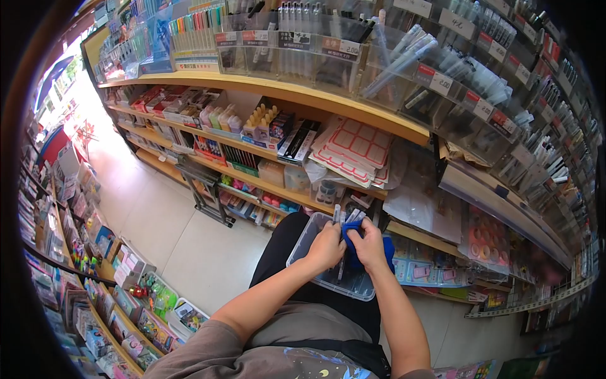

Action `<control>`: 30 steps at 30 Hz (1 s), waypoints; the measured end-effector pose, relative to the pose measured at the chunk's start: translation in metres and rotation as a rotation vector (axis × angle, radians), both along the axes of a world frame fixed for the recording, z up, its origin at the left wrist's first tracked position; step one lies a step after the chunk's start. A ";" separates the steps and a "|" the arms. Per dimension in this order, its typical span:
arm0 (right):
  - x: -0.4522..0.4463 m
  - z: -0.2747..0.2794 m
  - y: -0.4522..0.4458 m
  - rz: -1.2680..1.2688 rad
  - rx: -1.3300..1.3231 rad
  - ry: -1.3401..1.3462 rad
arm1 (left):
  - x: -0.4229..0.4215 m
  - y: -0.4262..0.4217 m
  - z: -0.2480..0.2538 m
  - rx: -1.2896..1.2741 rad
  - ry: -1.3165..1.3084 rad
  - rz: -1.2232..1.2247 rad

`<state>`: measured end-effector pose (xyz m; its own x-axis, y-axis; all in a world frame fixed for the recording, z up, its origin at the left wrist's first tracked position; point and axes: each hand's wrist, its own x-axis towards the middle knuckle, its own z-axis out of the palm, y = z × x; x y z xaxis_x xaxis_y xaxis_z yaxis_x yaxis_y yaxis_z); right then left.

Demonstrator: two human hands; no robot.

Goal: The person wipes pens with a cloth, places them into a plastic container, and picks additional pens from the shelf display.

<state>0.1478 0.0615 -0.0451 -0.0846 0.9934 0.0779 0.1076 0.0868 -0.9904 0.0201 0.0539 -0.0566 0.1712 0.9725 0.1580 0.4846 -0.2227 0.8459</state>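
A clear plastic box (299, 243) rests on my lap. Over it, my left hand (326, 247) is closed around a slim, clear-and-white pen (337, 213) whose end sticks up past the fingers. My right hand (368, 245) grips a blue cloth (351, 228) beside the pen, and the cloth's loose part hangs below. More pen ends (356, 215) show just above the right hand; whether it holds them too, I cannot tell. Another slender pen-like piece (341, 271) shows lower down inside the box.
A wooden shelf unit (252, 78) stands in front, with clear pen bins (290, 54) on top. Stacked red-framed label sheets (356, 146) lie below. A folded dark metal stand (205, 189) leans by the lower shelves. Display racks (113, 309) with packaged goods line the left.
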 end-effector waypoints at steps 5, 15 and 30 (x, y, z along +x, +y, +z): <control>0.000 -0.006 0.002 0.006 0.069 -0.078 | 0.000 -0.003 0.006 -0.015 0.034 -0.021; 0.004 0.001 0.006 -0.378 0.052 0.236 | -0.001 -0.008 0.020 -0.121 0.124 -0.105; -0.004 0.011 -0.007 0.303 -0.130 0.030 | -0.019 0.013 0.012 -0.237 -0.740 0.129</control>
